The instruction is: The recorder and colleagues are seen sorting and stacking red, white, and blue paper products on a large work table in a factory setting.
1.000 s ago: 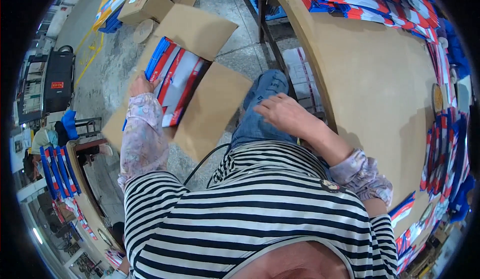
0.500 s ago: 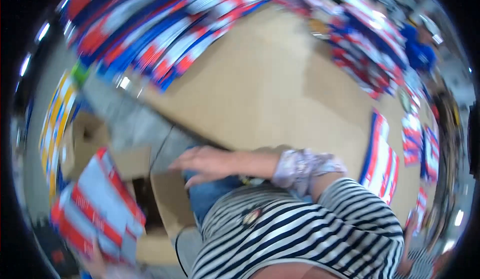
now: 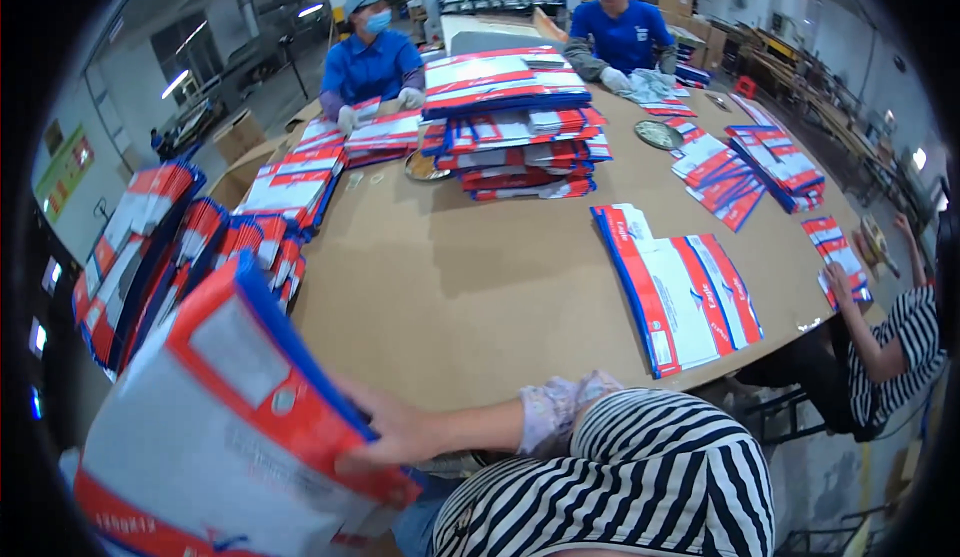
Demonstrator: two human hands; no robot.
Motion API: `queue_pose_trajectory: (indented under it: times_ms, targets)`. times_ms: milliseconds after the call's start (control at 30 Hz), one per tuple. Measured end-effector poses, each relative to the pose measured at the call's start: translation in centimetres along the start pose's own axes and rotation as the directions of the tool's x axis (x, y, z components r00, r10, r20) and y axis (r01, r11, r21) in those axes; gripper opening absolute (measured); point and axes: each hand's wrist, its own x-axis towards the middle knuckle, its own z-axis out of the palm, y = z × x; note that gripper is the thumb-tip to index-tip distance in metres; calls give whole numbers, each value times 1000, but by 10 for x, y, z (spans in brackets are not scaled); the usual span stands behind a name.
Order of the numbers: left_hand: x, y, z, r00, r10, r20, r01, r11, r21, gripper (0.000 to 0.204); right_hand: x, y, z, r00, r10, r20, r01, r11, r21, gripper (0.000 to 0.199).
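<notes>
A: Where's the bundle of flat red, white and blue printed bags (image 3: 270,427)?
B: At seven to eight o'clock from mid-view, tilted, before the table's (image 3: 410,267) near edge; whether they touch, I can't tell.
A: And the grip?
B: The right hand (image 3: 395,429) is closed onto the bundle's blue edge, gap taken up by the layers, presumably so they don't fan apart. The left hand is out of sight, perhaps behind the bundle; I can't tell its grip.
A: Why the tall bag stack (image 3: 510,92) at twelve to one?
B: Bags lie flat there, probably for steadiness.
A: And the flat bag pile (image 3: 690,302) just past three?
B: Near the table's edge, likely for easy reach.
</notes>
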Motion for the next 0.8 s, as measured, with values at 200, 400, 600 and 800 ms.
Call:
queue_pose_trajectory:
  times_ms: [200,400,600,800]
  targets:
    - [63,-96,142,900,119,420,70,910,-408,59,-42,-81,-94,879,-215,-425,37,921,-389,71]
    - [42,-105,338,564,-25,826,375,898,-229,54,-90,-86,-193,707,-218,-673,-263,802,-536,60]
    - [60,-249,470,402,-30,915,454,875,-171,59,-100,-4,-272,630,-147,-762,-482,695,-533,55]
    - [12,-185,441,542,-22,840,338,921,-194,48,-117,6,-294,523,-75,-849,-614,658,-436,61]
